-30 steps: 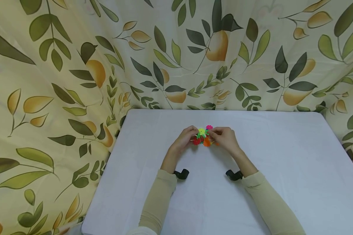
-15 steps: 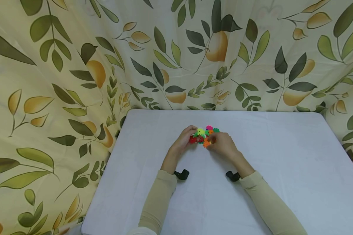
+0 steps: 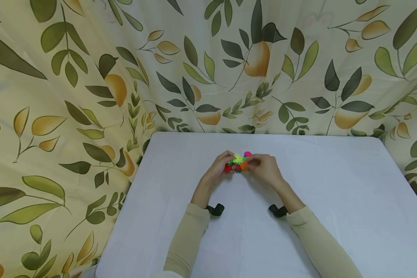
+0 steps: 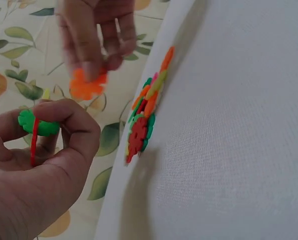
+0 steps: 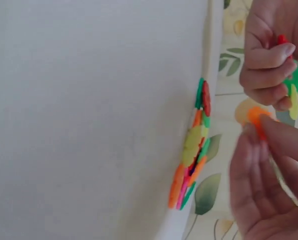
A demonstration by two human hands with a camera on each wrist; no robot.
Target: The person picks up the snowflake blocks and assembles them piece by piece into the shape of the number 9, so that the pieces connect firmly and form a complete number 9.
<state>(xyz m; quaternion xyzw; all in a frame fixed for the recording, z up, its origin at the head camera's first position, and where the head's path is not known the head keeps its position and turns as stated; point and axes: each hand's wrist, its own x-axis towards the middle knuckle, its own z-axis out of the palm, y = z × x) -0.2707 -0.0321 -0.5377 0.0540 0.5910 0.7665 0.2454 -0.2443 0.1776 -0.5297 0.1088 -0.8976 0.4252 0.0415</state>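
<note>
Right hand (image 3: 265, 168) has lifted, pinching notched bright-orange disc (image 4: 87, 86); left hand (image 3: 217, 167) grips interlocked green-red-yellow discs (image 4: 49, 128)

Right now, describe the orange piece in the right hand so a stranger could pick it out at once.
Start at the white table, then find the small pile of colourful pieces near its far edge. By the pile is the right hand, pinching a bright orange flower-shaped piece. Other orange pieces lie in the pile; this one is held up off the table.
</note>
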